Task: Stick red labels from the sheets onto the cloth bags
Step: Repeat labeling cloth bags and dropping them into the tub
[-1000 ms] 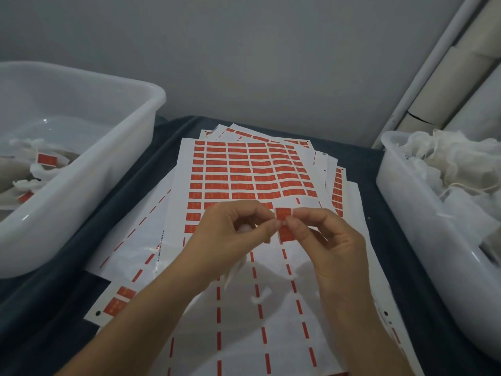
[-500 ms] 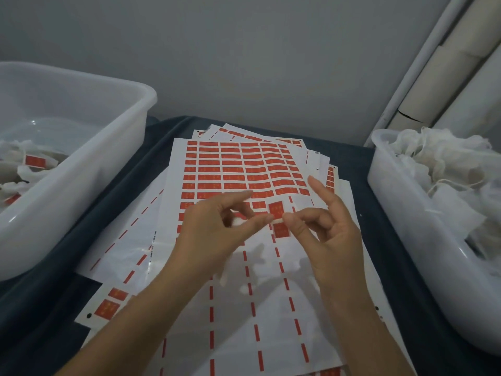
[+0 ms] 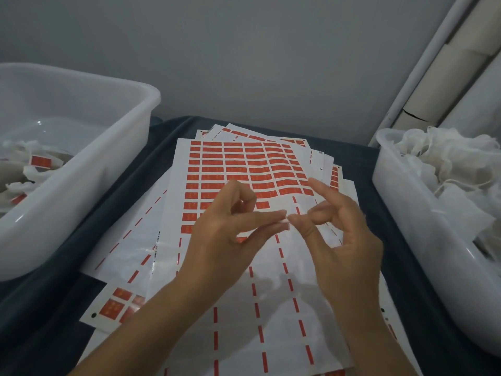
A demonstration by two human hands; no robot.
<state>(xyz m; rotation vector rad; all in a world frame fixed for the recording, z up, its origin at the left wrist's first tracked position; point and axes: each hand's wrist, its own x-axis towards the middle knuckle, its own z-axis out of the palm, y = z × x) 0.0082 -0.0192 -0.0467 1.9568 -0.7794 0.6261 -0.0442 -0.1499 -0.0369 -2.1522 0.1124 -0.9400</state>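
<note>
Nearest the camera, both forearms enter from the bottom edge and meet above the top label sheet (image 3: 271,308), whose near half is stripped to white backing with thin red dashes; the unpeeled red labels (image 3: 244,169) fill its far half in rows that run left to right.

The left hand (image 3: 230,232) and right hand (image 3: 349,240) touch fingertip to fingertip at the centre of the sheet; a small pale sliver (image 3: 284,221) sits pinched between the left thumb and forefinger and the right thumb and forefinger; whether it is a folded label, a bag edge or backing cannot be told. The right index finger stands straight and free; no red face shows in the pinch.

The remaining labels lie just beyond the fingertips, about equally near to both hands.

The unlabelled cloth bags (image 3: 447,169) lie heaped in the right tub (image 3: 401,213), beside the right hand, which is the nearer hand for a pick; this is a judgement. The left tub (image 3: 81,185) holds bags already bearing red labels (image 3: 40,161), well apart from the left hand.

Further sheets fan out beneath the top one on the dark cloth (image 3: 130,191).
</note>
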